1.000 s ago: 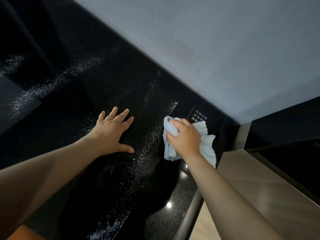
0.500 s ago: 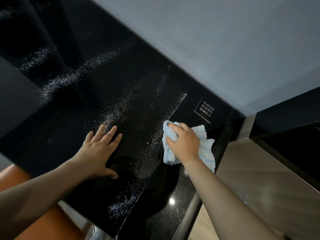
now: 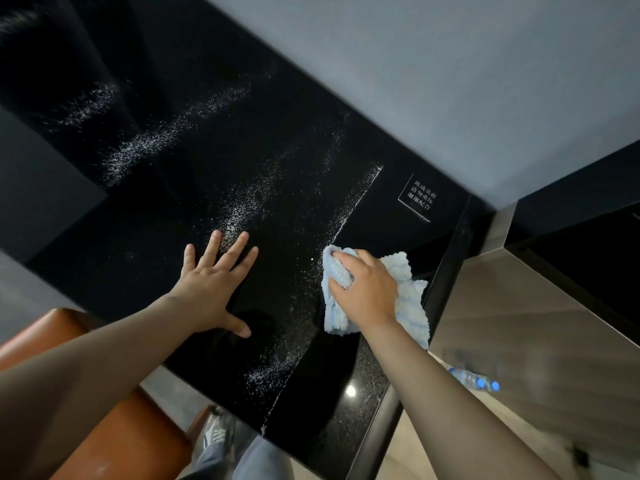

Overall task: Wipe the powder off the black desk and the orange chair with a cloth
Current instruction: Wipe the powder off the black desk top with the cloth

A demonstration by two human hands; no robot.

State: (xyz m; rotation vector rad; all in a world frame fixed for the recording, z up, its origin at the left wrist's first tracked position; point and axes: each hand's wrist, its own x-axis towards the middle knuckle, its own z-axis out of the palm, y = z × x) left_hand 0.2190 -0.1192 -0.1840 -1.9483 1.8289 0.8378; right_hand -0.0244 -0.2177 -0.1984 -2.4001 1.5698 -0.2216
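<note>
The glossy black desk (image 3: 173, 216) carries streaks of white powder (image 3: 242, 209), with a straight powder line (image 3: 356, 199) running toward its near edge. My right hand (image 3: 367, 289) grips a bunched light-blue cloth (image 3: 412, 299) and presses it on the desk just right of that line. My left hand (image 3: 214, 285) lies flat on the desk with fingers spread, fingertips at a powder patch. The orange chair (image 3: 114, 438) shows at the lower left, partly hidden by my left forearm.
A grey wall (image 3: 450, 81) backs the desk. A small white-lettered sign (image 3: 419, 197) sits at the desk's far right corner. A wooden surface (image 3: 519, 323) lies to the right with a plastic bottle (image 3: 474, 379) with a blue cap. My shoe and jeans (image 3: 235, 445) show below.
The view has pulled back and tilted down, so the chair, bottle and my legs appear. My right hand has drawn the cloth slightly toward me. My left hand stays flat on the desk.
</note>
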